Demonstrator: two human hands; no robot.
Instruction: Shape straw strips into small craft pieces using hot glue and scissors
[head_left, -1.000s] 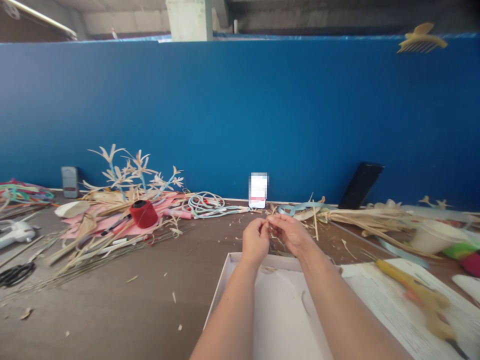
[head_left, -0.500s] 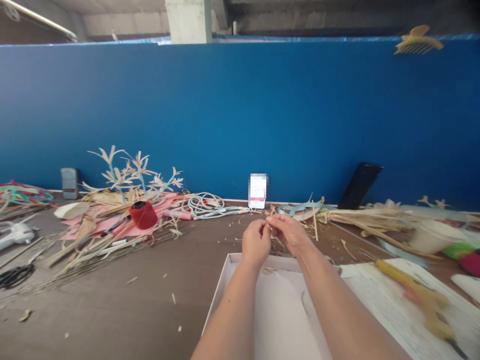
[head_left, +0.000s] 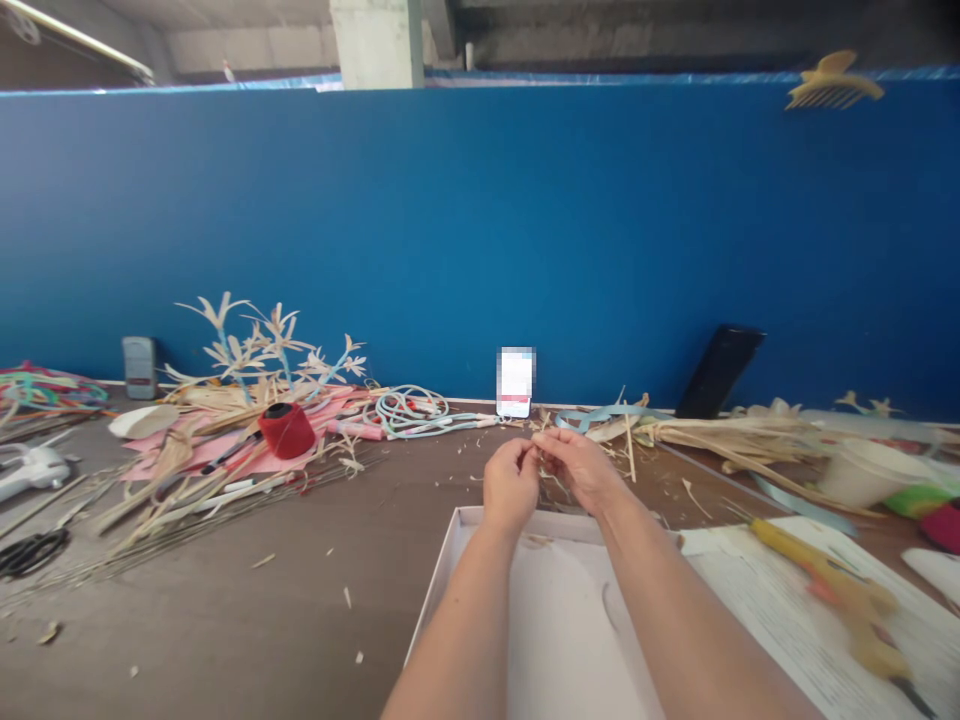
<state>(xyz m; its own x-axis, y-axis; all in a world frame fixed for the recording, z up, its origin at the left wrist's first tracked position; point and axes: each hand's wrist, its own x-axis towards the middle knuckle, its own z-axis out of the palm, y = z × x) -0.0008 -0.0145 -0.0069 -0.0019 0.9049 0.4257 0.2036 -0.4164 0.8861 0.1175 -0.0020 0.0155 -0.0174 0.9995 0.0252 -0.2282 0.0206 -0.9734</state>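
My left hand [head_left: 511, 485] and my right hand [head_left: 577, 465] meet just beyond the far edge of a shallow white box [head_left: 570, 620]. Both are closed in a pinch, fingertips touching or nearly so. Whatever lies between the fingertips is too small and too hidden to name. A few thin pale shreds show below the right hand. Behind the hands, a phone [head_left: 514, 385] with a lit, blurred screen leans on the blue partition.
To the left are flowers of pale dried husk [head_left: 277, 340], a red thread spool [head_left: 287, 430], a coiled light-blue cable [head_left: 412, 408] and black scissors [head_left: 34, 550]. On the right, a yellow glue gun [head_left: 840, 590] lies on printed paper, near a husk bundle [head_left: 720, 435] and a white cup [head_left: 870, 472].
Both hands stay in nearly the same place, still pinched together; the left has shifted very slightly. Nothing else on the table has moved.
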